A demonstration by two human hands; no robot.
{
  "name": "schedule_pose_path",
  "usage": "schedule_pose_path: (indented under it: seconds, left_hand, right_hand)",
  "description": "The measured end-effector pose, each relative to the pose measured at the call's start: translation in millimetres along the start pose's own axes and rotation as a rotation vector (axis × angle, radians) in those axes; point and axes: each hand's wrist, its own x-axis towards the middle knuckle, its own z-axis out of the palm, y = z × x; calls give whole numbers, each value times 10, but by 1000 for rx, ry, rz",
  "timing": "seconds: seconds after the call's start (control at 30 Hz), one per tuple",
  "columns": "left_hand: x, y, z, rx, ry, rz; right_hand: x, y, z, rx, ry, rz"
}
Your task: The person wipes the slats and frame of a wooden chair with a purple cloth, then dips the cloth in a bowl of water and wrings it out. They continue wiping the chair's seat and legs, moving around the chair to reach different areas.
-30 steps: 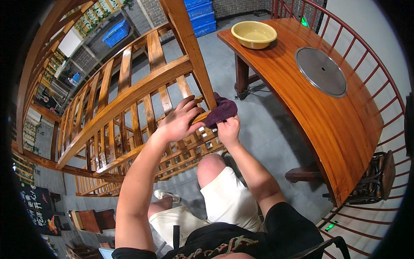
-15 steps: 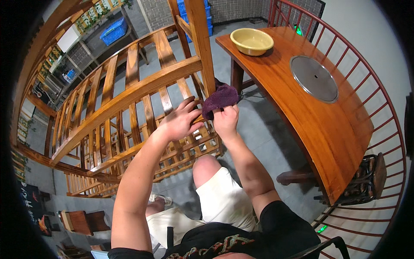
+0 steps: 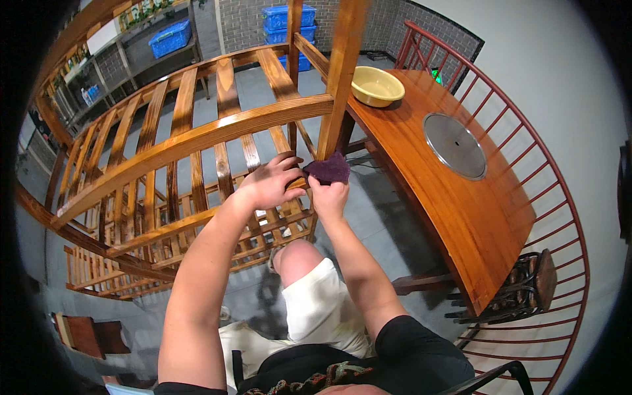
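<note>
A slatted wooden rack [image 3: 197,135] with a glossy brown finish fills the left and middle. Its corner post [image 3: 341,82] rises just beyond my hands. My right hand [image 3: 330,197] grips a dark purple cloth [image 3: 329,169], which lies against the lower part of that post. Beside it, my left hand [image 3: 271,182] rests on the rack's lower rail near the corner, fingers spread and holding nothing. The cloth hides the rail's joint with the post.
To the right stands a wooden table [image 3: 454,217] with a round metal plate [image 3: 454,146] set in it and a yellow basin [image 3: 377,86] on top. A dark red railing [image 3: 563,191] curves behind. Blue crates [image 3: 288,18] are stacked at the back.
My right hand has drawn the cloth slightly down along the post, and the cloth is now more bunched. My left hand keeps its place on the rail. The whole view has shifted.
</note>
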Motion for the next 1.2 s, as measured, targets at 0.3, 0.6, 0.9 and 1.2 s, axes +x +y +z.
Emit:
schedule_pose_path:
  seconds: [0.3, 0.6, 0.9, 1.2]
  left_hand:
    - [-35, -101, 87, 20, 81, 37]
    - [-37, -78, 75, 19, 29, -13]
    - [-44, -122, 145, 49, 73, 4]
    - [-43, -140, 160, 23, 89, 18]
  right_hand:
    - [237, -275, -4, 3, -37, 297]
    - [525, -368, -106, -87, -54, 171]
    - [1299, -948, -187, -47, -11, 122]
    - [1214, -793, -49, -19, 86, 48]
